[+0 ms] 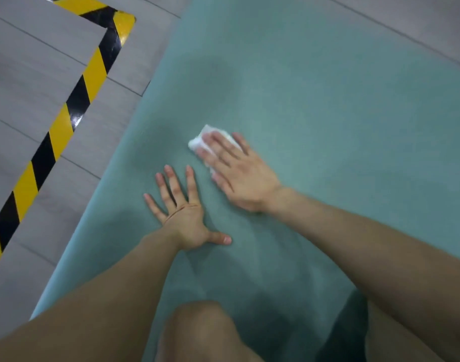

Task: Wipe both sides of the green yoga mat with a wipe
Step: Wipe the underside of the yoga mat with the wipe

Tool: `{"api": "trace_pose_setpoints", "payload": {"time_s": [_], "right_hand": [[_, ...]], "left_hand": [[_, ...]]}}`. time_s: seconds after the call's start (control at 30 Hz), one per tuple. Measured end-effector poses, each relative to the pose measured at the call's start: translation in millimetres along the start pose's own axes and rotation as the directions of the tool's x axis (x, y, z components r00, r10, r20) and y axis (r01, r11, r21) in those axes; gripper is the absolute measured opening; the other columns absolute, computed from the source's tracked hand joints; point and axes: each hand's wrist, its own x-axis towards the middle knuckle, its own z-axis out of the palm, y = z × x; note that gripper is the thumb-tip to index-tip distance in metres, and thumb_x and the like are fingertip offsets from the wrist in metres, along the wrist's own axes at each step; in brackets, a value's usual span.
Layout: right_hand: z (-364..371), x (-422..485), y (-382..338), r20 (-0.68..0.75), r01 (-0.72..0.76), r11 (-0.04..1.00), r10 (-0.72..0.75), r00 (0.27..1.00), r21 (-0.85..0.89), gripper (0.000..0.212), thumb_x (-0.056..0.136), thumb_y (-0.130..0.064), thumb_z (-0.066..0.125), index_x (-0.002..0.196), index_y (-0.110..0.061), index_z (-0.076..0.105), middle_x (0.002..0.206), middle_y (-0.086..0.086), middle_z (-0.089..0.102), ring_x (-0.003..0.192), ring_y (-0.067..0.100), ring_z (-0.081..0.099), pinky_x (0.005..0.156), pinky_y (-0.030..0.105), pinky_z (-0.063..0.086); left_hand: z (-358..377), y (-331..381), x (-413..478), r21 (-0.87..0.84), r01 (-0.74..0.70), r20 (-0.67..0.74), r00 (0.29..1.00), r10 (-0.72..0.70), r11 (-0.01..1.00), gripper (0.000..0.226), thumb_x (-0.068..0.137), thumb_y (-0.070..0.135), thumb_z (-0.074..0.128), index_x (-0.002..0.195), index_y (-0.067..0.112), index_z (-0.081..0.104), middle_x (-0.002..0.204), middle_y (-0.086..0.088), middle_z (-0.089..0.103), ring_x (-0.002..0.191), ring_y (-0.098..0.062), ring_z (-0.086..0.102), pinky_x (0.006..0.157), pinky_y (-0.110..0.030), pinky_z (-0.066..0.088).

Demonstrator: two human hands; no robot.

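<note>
Bare forearms (135, 278), thin band (183, 208) across left hand (187, 223), dark shorts (351, 325).

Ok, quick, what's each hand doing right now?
Left hand: open, fingers spread, flat on the green yoga mat.
Right hand: open, straight fingers pressing the white wipe onto the mat.

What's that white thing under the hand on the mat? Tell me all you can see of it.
It is a white wipe, soft-looking and crumpled into a small wad, like tissue or thin cloth. It lies on the green yoga mat. The right hand presses it down with straight fingers and covers most of it; only the edge beyond the fingertips shows. The left hand rests flat on the mat nearby, not touching it. Blur hides finer texture.
</note>
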Motion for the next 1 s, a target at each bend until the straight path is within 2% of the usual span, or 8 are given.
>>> {"api": "trace_pose_setpoints", "payload": {"time_s": [0.07,0.1,0.13,0.2,0.27,0.6,0.9,1.0], "right_hand": [[-3,-29,-5,0.094,0.273,0.962,-0.275,0.957,0.033,0.061,0.115,-0.036,0.03,0.17,-0.017,0.011,0.178,0.003,0.004,0.165,0.022,-0.001,0.132,0.051,0.009],[-6,-34,10,0.089,0.305,0.952,-0.306,0.948,0.023,0.061,0.115,-0.036,0.03,0.17,-0.019,0.011,0.178,0.002,0.005,0.165,0.02,-0.001,0.132,0.051,0.009],[-9,-35,28,0.066,0.247,0.969,-0.246,0.967,0.001,0.061,0.115,-0.036,0.031,0.171,-0.021,0.011,0.178,0.001,0.006,0.165,0.02,0.001,0.132,0.051,0.01],[-14,-31,58,-0.022,-0.028,1.0,0.028,0.999,0.004,0.064,0.113,-0.036,0.036,0.171,-0.021,0.013,0.178,0.001,0.009,0.165,0.021,0.005,0.131,0.053,0.012],[-14,-26,63,-0.084,-0.202,0.979,0.204,0.975,0.029,0.067,0.109,-0.036,0.042,0.17,-0.019,0.019,0.177,0.002,0.014,0.165,0.021,0.007,0.131,0.054,0.014],[-13,-26,57,-0.075,-0.186,0.982,0.187,0.98,0.012,0.069,0.107,-0.035,0.043,0.169,-0.016,0.02,0.177,0.005,0.014,0.164,0.022,0.008,0.13,0.056,0.015],[-15,-26,58,-0.019,-0.191,0.981,0.191,0.981,-0.018,0.07,0.108,-0.034,0.042,0.17,-0.019,0.014,0.178,0.002,0.007,0.165,0.021,0.003,0.131,0.056,0.012],[-13,-23,50,-0.027,-0.296,0.955,0.296,0.955,-0.023,0.069,0.11,-0.034,0.039,0.171,-0.022,0.01,0.179,-0.001,0.004,0.165,0.018,0.0,0.131,0.056,0.008]], "left_hand": [[0,1,1,-0.015,0.008,-0.014,1.0,-0.008,1.0,0.189,0.028,0.095,0.078,0.147,0.022,-0.05,0.144,-0.017,-0.064,0.136,-0.04,-0.057,0.114,-0.076,-0.019],[1,1,0,-0.033,0.0,-0.016,1.0,0.0,0.999,0.189,0.028,0.094,0.079,0.147,0.023,-0.05,0.145,-0.017,-0.063,0.137,-0.039,-0.057,0.114,-0.076,-0.019],[2,2,-1,-0.045,-0.017,-0.017,1.0,0.016,0.999,0.19,0.028,0.092,0.081,0.146,0.025,-0.051,0.145,-0.016,-0.063,0.137,-0.039,-0.057,0.114,-0.075,-0.02],[3,3,-2,-0.045,-0.039,-0.024,0.999,0.037,0.998,0.189,0.029,0.089,0.084,0.146,0.026,-0.051,0.145,-0.017,-0.063,0.136,-0.04,-0.057,0.113,-0.075,-0.022],[0,5,0,-0.042,-0.033,-0.031,0.999,0.032,0.999,0.189,0.03,0.088,0.085,0.146,0.026,-0.051,0.144,-0.017,-0.064,0.136,-0.04,-0.058,0.112,-0.075,-0.023],[1,2,-1,-0.053,-0.03,-0.033,0.999,0.029,0.998,0.189,0.032,0.086,0.086,0.147,0.025,-0.05,0.144,-0.019,-0.063,0.136,-0.042,-0.057,0.111,-0.078,-0.02],[8,2,3,-0.057,-0.045,-0.069,0.997,0.041,0.997,0.188,0.033,0.086,0.086,0.147,0.023,-0.05,0.144,-0.021,-0.063,0.135,-0.043,-0.057,0.111,-0.078,-0.019],[7,5,6,-0.066,-0.049,-0.092,0.995,0.043,0.997,0.188,0.034,0.084,0.088,0.147,0.023,-0.05,0.143,-0.021,-0.064,0.134,-0.042,-0.058,0.111,-0.078,-0.021]]}}
